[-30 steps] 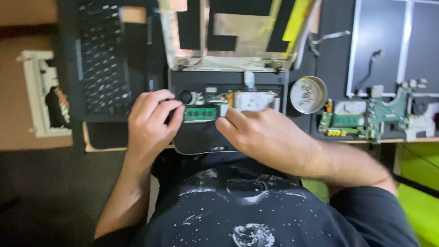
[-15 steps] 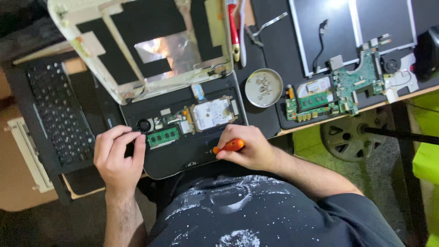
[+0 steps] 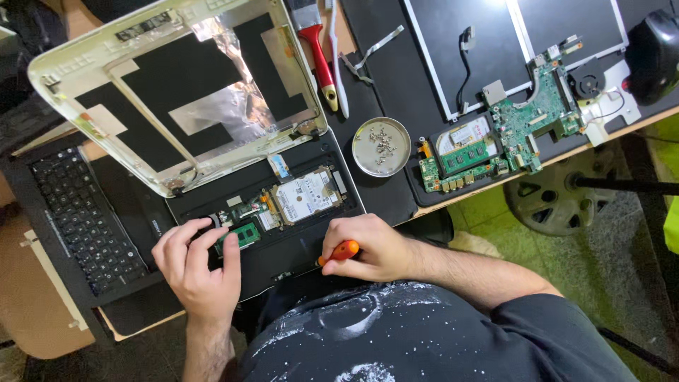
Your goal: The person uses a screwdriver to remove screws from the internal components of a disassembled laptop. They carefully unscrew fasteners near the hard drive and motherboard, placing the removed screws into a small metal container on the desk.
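- Detached black keyboard (image 3: 81,216): lies flat on the tabletop (image 3: 385,201), to the left of the left-hand fingers.
- Left hand (image 3: 198,265): rests on the opened laptop base (image 3: 283,244). Fingers (image 3: 212,237) are spread and extended, gripping nothing; the fingertips touch the area at the green memory module (image 3: 244,235).
- Grey lid shell (image 3: 177,85): stands open above the left-hand fingers, its inner side lined with black sheet and foil.
- Hard drive (image 3: 305,197): seated in the laptop base, above and between the two sets of fingers.
- Right hand (image 3: 375,247): fingers are curled closed around an orange-handled screwdriver (image 3: 339,251). The tip points left, down toward the front edge of the laptop base.
- Red-handled brush (image 3: 318,53): lies well above the right-hand fingers.
- Round metal dish (image 3: 382,146): holds small screws, above the right-hand fingers, just beside the laptop base.
- Green circuit boards (image 3: 495,145): lie to the right of the dish, near the tabletop edge.
- Black mouse (image 3: 654,46): at the far right.
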